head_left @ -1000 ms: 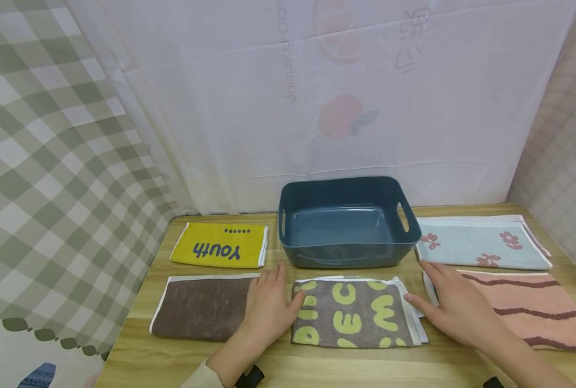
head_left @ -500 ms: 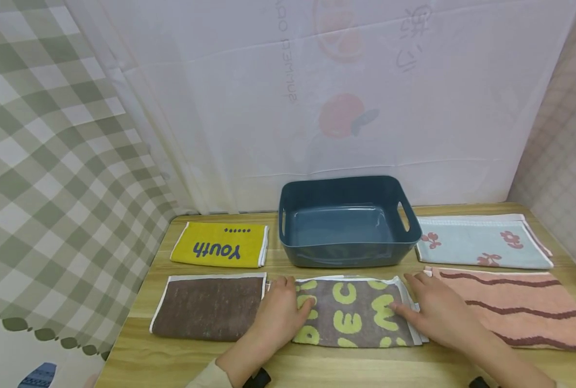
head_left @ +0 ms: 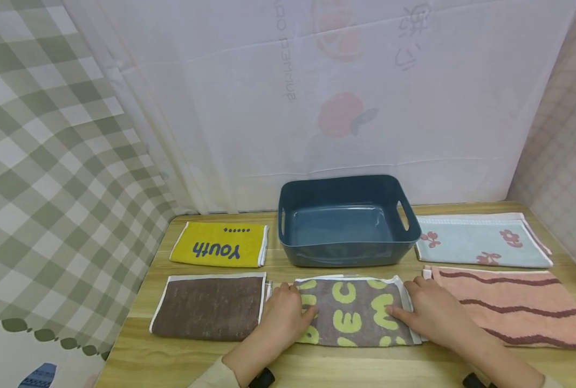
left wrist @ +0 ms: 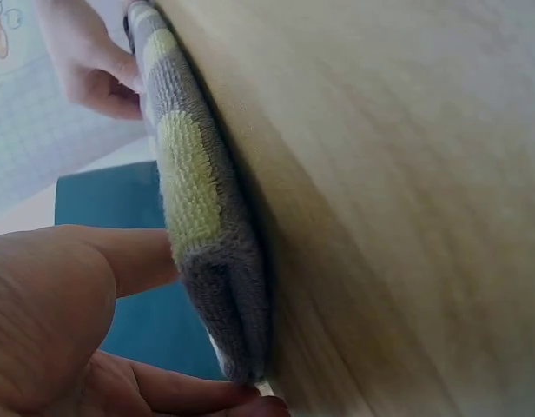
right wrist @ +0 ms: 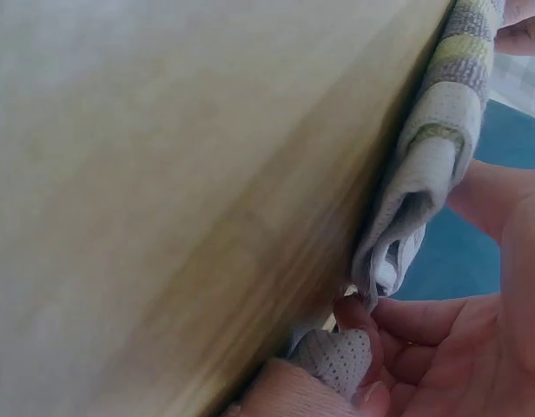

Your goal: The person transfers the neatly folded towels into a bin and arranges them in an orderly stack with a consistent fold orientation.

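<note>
Pinched at both short ends, thumbs on top, a folded grey towel with yellow-green letters (head_left: 348, 320) is held low at a wooden table (head_left: 365, 369). Its left end is gripped by the left hand (head_left: 282, 313), its white-edged right end by the right hand (head_left: 433, 311). To the left a brown towel (head_left: 207, 307) is laid, to the right a striped peach towel (head_left: 521, 307). Behind, a dark blue bin (head_left: 351, 256) is flanked by a yellow towel (head_left: 220, 245) and a pale blue flowered towel (head_left: 467, 248).
</note>
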Tool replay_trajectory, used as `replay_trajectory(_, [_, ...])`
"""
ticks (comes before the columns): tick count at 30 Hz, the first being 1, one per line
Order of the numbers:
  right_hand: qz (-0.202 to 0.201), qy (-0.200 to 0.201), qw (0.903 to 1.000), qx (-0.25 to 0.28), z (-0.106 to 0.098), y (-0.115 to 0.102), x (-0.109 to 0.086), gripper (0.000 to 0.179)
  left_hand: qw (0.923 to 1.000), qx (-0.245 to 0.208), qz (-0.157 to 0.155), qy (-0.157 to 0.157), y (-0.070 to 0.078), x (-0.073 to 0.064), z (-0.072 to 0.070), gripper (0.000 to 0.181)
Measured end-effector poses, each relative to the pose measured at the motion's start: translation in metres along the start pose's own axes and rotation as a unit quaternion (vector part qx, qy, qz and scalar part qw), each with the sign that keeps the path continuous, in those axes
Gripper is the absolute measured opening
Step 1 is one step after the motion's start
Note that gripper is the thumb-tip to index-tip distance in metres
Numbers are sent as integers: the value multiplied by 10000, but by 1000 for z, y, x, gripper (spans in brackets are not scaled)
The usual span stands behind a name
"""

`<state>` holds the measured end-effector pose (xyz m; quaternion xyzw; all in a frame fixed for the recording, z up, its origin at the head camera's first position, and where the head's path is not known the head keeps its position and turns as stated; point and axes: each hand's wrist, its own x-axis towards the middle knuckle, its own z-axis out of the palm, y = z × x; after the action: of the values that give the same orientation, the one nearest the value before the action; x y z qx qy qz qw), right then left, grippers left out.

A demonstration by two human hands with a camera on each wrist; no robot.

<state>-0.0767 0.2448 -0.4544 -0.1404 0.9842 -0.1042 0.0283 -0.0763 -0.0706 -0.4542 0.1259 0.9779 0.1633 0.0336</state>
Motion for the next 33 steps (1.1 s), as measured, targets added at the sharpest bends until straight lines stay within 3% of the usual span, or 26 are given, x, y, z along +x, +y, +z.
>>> replay_trajectory(5, [93,-51,9999,14,0,-1,2,70,9999,114,45,94,0,-1,1,55])
replay_trajectory(9, [334,-335,9980,417,-2,-4,4,66,10000,-5,21,-28,2,0,1,54])
replay_trajectory(13, [652,-615,9926,820,-3,-8,7,66,9987,-448,-79,-218,2,3,-1,44])
replay_trajectory(17, [851,-657,9880,1106,-5,-10,6,60,9909,-1254,-259,-405,1,5,-2,29])
replay_trajectory(20, [900,-555,9846,1391,-6,-9,4,58,9784,-1988,-326,-465,-3,4,-3,29])
replay_trajectory(23, [971,-486,9788,1735,-7,-4,4,62,9612,-2695,-352,-473,-7,3,-3,37])
replay_trajectory(29, [1073,-599,9654,2302,-8,3,7,68,9294,-3625,-559,-400,-13,2,-5,52])
replay_trajectory(31, [1176,-698,9592,2475,-8,4,7,67,9157,-3940,-653,-438,-13,2,-6,54])
replay_trajectory(33, [1376,-864,9431,2901,-8,4,8,68,8984,-4300,-740,-504,-13,2,-7,53])
